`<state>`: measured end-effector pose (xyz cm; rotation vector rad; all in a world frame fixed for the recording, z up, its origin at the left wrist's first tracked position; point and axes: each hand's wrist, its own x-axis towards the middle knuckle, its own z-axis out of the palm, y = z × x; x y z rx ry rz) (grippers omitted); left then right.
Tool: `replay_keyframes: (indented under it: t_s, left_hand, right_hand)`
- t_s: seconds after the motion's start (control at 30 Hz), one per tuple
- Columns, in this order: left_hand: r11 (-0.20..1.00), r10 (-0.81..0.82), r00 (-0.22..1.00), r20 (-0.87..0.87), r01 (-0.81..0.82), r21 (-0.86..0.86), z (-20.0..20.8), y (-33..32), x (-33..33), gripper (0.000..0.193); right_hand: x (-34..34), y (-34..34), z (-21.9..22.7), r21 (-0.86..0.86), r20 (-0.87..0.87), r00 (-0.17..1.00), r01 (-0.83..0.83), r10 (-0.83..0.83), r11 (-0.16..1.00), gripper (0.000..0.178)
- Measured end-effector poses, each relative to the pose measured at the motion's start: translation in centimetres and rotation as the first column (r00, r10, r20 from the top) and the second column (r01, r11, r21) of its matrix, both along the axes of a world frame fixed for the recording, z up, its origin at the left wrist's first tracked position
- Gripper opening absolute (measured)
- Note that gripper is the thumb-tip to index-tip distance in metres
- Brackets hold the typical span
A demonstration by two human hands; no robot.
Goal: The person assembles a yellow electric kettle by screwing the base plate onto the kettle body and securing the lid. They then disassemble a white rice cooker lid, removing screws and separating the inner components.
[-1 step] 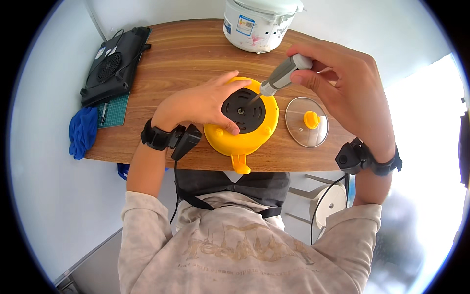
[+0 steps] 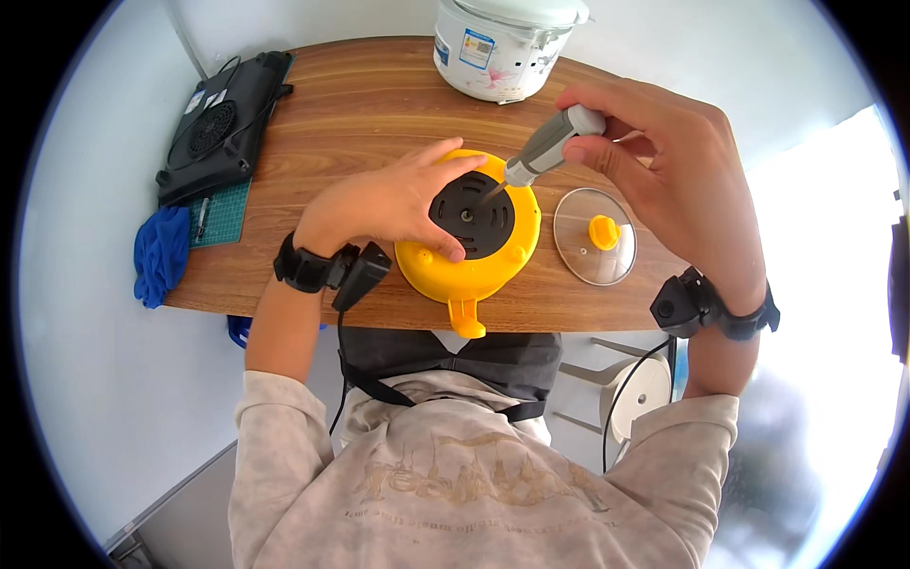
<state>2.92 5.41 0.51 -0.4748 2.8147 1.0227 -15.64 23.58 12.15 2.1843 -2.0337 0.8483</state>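
A yellow electric pot (image 2: 464,280) lies upside down on the table, its round black vented base (image 2: 493,232) facing up. My left hand (image 2: 389,199) holds it from the left, with the thumb on the base's near edge and the fingers spread along the far rim. In my right hand (image 2: 664,152) is a screwdriver (image 2: 545,152) with a grey handle, gripped near its butt end. It slants down to the left, its thin shaft reaching toward the recessed hole at the base's middle. Whether the tip sits in a screw is too small to tell.
Right of the pot lies a glass lid (image 2: 578,242) with a yellow knob. A white rice cooker (image 2: 498,57) stands at the back. At the left are a black appliance with a fan grille (image 2: 213,133), a green cutting mat (image 2: 226,216), a pen (image 2: 202,218) and a blue cloth (image 2: 161,256).
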Motion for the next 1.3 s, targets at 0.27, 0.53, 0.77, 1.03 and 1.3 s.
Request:
replay_keyframes:
  t_s: [0.27, 0.53, 0.77, 1.03, 1.3]
  left_hand:
    - [0.995, 0.1, 0.987, -0.13, -0.098, 0.023, -2.3, 0.9, 0.6, 0.115]
    - [0.968, 0.247, 0.952, -0.179, -0.238, 0.074, -3.6, 1.8, 1.2, 0.118]
    - [0.968, 0.245, 0.949, -0.196, -0.227, 0.108, -3.7, 2.0, 1.2, 0.117]
    - [0.962, 0.26, 0.943, -0.209, -0.234, 0.144, -3.8, 2.4, 1.2, 0.118]
    - [0.952, 0.29, 0.937, -0.195, -0.26, 0.162, -3.1, 2.8, 1.3, 0.111]
  right_hand:
    - [1.6, -0.7, -0.6, -0.083, -0.021, 1.0, 0.007, -0.009, 0.997, 0.029]
    - [1.5, -1.6, -1.5, -0.235, -0.294, 0.95, 0.032, -0.103, 0.971, 0.03]
    - [1.8, -3.2, -3.0, -0.289, -0.263, 0.961, 0.006, -0.085, 0.957, 0.019]
    - [0.8, -2.9, -1.6, -0.112, -0.018, 0.949, -0.315, 0.315, 0.943, 0.029]
    - [0.3, -2.2, -0.9, 0.095, 0.143, 0.951, -0.288, 0.273, 0.953, 0.042]
